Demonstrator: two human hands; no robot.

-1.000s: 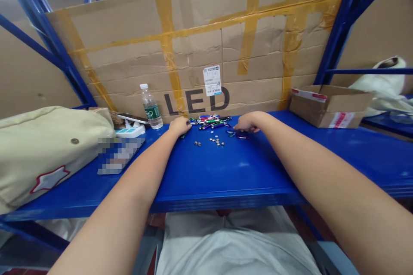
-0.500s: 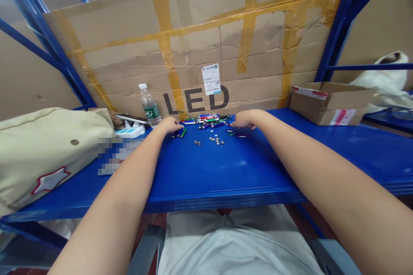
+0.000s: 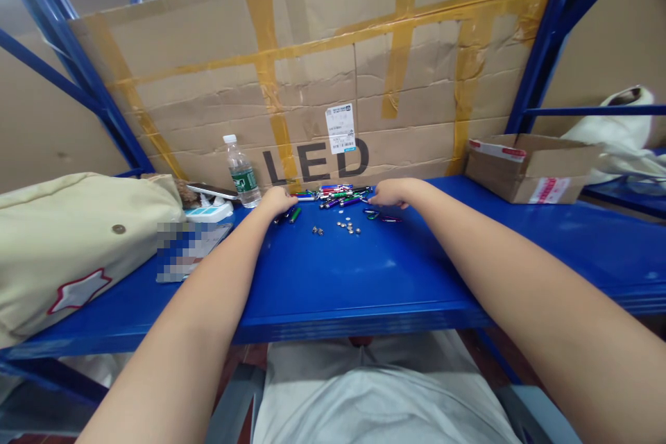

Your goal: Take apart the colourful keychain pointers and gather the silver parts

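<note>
On the blue table (image 3: 359, 284) lies a pile of small coloured metal tubes (image 3: 338, 195), some with clips. My left hand (image 3: 277, 201) is closed at the left end of the pile, its fingertips by a white or silver tube (image 3: 306, 198). Below it lie a green tube (image 3: 295, 214) and dark ones. My right hand (image 3: 391, 193) has its fingers pressed together at the pile's right end; what they hold is too small to name. Carabiner-like clips (image 3: 390, 219) lie beneath it. Several small silver button-like pieces (image 3: 350, 227) are scattered nearer me.
A water bottle (image 3: 243, 177), a white power strip (image 3: 211, 211) and a cream bag (image 3: 78, 243) are at the left. An open cardboard box (image 3: 546, 170) sits at the right. A large cardboard sheet (image 3: 312, 83) stands behind the table.
My left hand has moved slightly up from the green and dark tubes toward the white or silver tube. My right hand has shifted slightly left at the pile's right end.
</note>
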